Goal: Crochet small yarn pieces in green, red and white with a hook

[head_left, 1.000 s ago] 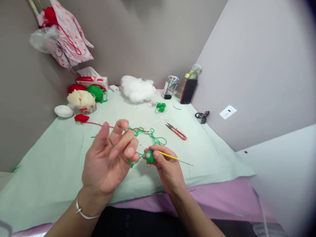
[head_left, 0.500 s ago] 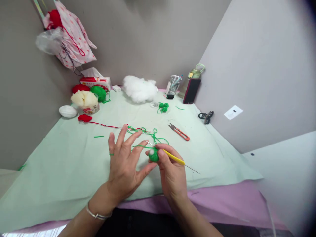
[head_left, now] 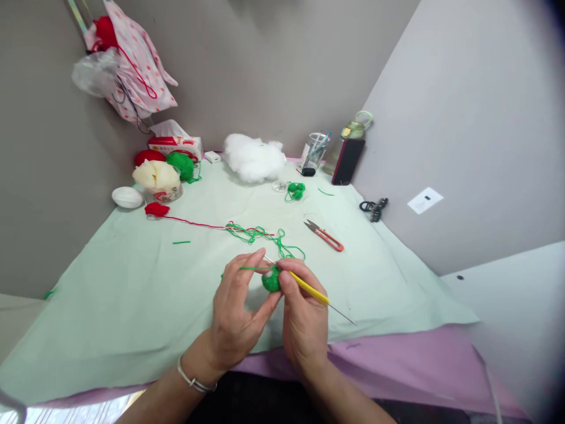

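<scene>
My right hand [head_left: 305,315] grips a yellow-handled crochet hook [head_left: 311,288] between thumb and fingers, its thin metal tip pointing up and left. Beside the hook sits a small green crocheted ball [head_left: 271,279] with a bit of white stuffing showing on its upper left. My left hand [head_left: 241,309] is curled round the ball's left side, thumb against its lower edge. Green yarn [head_left: 253,268] runs taut from the ball over the left fingers. Behind the hands lies a loose tangle of green yarn [head_left: 282,238], crossed by a red strand [head_left: 198,224].
Thread snips [head_left: 324,235] lie right of the tangle. At the back are white stuffing [head_left: 255,158], a small green crocheted piece [head_left: 295,190], a clear cup [head_left: 314,153] and a phone [head_left: 348,162]. Yarn balls and a tissue box [head_left: 176,146] stand at back left.
My left fingers, spread before, have curled in toward the ball, and the left hand has shifted right. The yarn is now drawn over them. My right hand keeps the hook, tilted slightly more.
</scene>
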A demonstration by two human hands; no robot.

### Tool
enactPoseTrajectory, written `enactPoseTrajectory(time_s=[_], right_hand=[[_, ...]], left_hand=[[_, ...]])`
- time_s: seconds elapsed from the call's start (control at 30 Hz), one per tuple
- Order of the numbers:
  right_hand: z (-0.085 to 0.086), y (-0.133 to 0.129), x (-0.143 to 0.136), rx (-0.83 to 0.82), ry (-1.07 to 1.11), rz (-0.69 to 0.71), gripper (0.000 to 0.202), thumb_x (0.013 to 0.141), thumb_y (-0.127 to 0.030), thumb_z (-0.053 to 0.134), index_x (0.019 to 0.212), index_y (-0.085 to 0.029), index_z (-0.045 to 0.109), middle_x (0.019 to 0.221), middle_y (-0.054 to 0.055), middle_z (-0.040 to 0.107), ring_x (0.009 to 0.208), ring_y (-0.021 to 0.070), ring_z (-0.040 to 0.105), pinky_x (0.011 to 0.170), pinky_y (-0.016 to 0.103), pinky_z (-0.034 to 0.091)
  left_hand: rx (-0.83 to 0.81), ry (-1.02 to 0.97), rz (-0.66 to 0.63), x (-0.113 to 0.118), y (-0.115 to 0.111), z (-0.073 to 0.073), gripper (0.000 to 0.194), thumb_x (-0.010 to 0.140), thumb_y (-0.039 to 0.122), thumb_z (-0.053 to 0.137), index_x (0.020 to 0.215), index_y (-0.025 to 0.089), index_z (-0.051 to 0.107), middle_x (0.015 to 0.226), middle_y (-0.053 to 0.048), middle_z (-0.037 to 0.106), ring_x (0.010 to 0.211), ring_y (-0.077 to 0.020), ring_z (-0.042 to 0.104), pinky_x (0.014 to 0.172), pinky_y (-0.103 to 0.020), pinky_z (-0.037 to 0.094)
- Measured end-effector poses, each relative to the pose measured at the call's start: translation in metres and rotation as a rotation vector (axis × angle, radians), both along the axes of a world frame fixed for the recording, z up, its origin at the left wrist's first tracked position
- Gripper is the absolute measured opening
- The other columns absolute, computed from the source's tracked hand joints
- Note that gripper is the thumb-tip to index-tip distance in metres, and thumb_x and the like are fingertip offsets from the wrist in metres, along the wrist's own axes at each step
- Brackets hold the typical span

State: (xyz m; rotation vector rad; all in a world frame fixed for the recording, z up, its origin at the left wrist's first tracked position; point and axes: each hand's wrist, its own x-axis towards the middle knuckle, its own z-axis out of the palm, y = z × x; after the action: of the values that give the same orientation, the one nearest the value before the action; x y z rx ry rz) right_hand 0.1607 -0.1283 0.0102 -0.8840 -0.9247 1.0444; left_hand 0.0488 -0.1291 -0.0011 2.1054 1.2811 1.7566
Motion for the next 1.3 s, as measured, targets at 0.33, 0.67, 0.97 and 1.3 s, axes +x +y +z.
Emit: enactPoseTrajectory(time_s=[0.33, 0.67, 0.97, 1.3], right_hand=[[0.002, 0.003, 0.024, 0.097, 0.034, 0.052, 0.006, 0.089, -0.03, 0.081, 0.092, -0.032, 0.085, 0.085, 0.001, 0.07, 0.077, 0.0146, 0.062, 0.067, 0.028, 0.05], [0.005, 0.003, 0.036, 0.094, -0.004, 0.199, 0.01, 0.094, -0.034, 0.075, 0.099, -0.03, 0.083, 0.087, 0.003, 0.071, 0.074, 0.0151, 0.064, 0.066, 0.029, 0.053], [0.013, 0.007, 0.044, 0.051, 0.032, 0.314, 0.018, 0.091, -0.041, 0.076, 0.086, -0.025, 0.082, 0.079, 0.003, 0.065, 0.069, 0.0153, 0.056, 0.063, 0.029, 0.047], [0.008, 0.004, 0.045, -0.044, 0.048, 0.343, 0.01, 0.089, -0.033, 0.077, 0.092, -0.024, 0.079, 0.086, 0.003, 0.068, 0.073, 0.0151, 0.058, 0.067, 0.028, 0.05]], left_hand=[[-0.557, -0.513, -0.277, 0.003, -0.012, 0.015, 0.072, 0.084, 0.022, 0.083, 0.148, 0.031, 0.051, 0.101, 0.002, 0.067, 0.099, -0.0153, 0.07, 0.1, -0.029, 0.058], [-0.717, -0.634, -0.444, -0.006, -0.008, 0.021, 0.087, 0.077, 0.024, 0.09, 0.153, 0.034, 0.049, 0.099, 0.002, 0.061, 0.099, -0.0161, 0.064, 0.1, -0.031, 0.054], [-0.736, -0.583, -0.521, -0.009, -0.012, 0.019, 0.074, 0.084, 0.029, 0.085, 0.152, 0.034, 0.054, 0.105, -0.002, 0.069, 0.105, -0.0216, 0.07, 0.104, -0.037, 0.056], [-0.727, -0.635, -0.476, -0.008, -0.018, 0.021, 0.075, 0.084, 0.021, 0.085, 0.149, 0.039, 0.053, 0.11, 0.0, 0.064, 0.099, -0.016, 0.073, 0.092, -0.027, 0.061]])
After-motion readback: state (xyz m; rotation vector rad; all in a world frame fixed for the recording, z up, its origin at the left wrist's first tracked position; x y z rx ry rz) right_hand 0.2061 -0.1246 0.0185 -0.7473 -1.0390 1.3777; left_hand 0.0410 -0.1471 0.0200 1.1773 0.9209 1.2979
